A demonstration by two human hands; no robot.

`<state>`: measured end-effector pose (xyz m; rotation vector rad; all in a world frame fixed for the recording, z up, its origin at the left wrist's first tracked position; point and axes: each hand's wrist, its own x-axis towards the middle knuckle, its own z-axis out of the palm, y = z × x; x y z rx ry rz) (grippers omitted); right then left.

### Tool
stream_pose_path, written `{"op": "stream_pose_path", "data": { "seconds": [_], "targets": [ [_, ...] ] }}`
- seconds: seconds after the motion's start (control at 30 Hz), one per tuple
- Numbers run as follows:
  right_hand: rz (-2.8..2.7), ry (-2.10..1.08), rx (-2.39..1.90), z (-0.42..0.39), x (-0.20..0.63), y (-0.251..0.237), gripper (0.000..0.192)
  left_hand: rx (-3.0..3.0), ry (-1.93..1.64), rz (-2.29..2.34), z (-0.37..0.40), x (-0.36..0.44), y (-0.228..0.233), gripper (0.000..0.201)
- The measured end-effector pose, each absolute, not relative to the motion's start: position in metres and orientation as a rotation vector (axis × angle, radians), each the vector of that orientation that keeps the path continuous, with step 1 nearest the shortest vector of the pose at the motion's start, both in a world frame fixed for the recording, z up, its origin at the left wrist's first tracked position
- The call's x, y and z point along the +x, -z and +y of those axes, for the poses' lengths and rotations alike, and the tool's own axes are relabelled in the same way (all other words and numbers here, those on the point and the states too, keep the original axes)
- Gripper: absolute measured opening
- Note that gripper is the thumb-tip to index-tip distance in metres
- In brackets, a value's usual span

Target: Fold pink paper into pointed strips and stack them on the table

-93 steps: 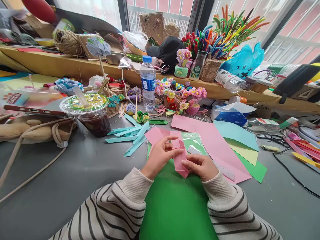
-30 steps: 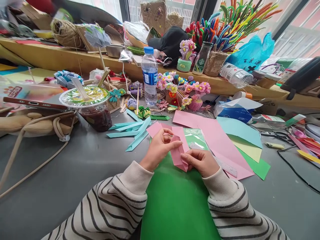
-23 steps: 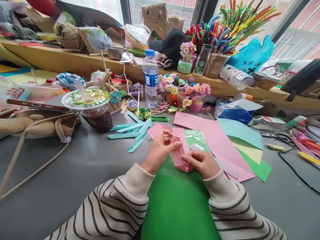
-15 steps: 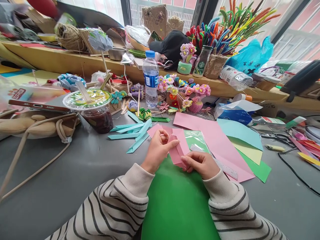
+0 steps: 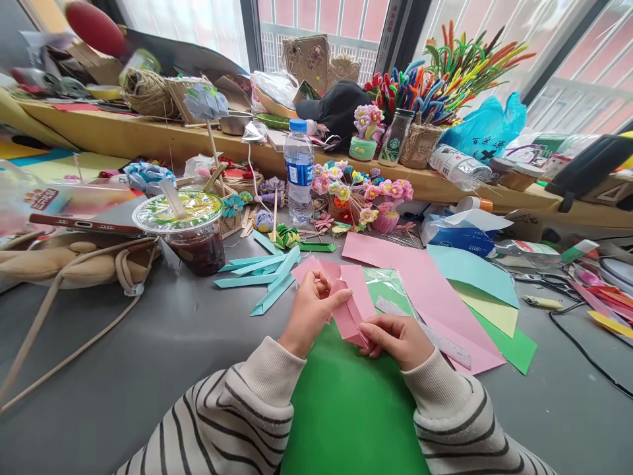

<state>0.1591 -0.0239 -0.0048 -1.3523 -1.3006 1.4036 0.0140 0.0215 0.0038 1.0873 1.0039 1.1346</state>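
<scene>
Between my two hands is a small folded piece of pink paper (image 5: 350, 320), tilted, with creases along its length. My left hand (image 5: 312, 309) pinches its upper left part between thumb and fingers. At its lower right corner, my right hand (image 5: 395, 336) grips the edge with thumb and forefinger. A green sheet (image 5: 353, 409) lies below my hands. Just behind them rest more pink paper pieces (image 5: 363, 287), partly covered by the held one. Folded light blue paper strips (image 5: 277, 280) lie in a loose pile to the left.
A lidded drink cup (image 5: 195, 244) stands at left, near a phone (image 5: 84, 223). Behind are a water bottle (image 5: 299, 175) and crocheted flowers (image 5: 366, 188). To the right lie a large pink sheet (image 5: 420, 284), a clear ruler (image 5: 448, 346), coloured sheets and scissors (image 5: 556, 282).
The view has tilted up slightly, so things sit a little lower. Both hands keep their hold on the folded pink paper, with hardly any shift between them.
</scene>
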Motion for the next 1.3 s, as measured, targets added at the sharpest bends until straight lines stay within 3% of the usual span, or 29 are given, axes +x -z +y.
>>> {"op": "stream_pose_path", "data": {
  "seconds": [0.87,1.3],
  "targets": [
    [-1.225,-1.422,-1.339,-0.026,0.159,0.004,0.025,0.971,-1.157,0.990,0.021,0.013,-0.001,0.034],
    [-1.091,-1.111,-1.333,-0.023,0.166,0.002,0.018,1.034,-1.075,1.037,0.020,0.012,-0.003,0.038]
  ]
}}
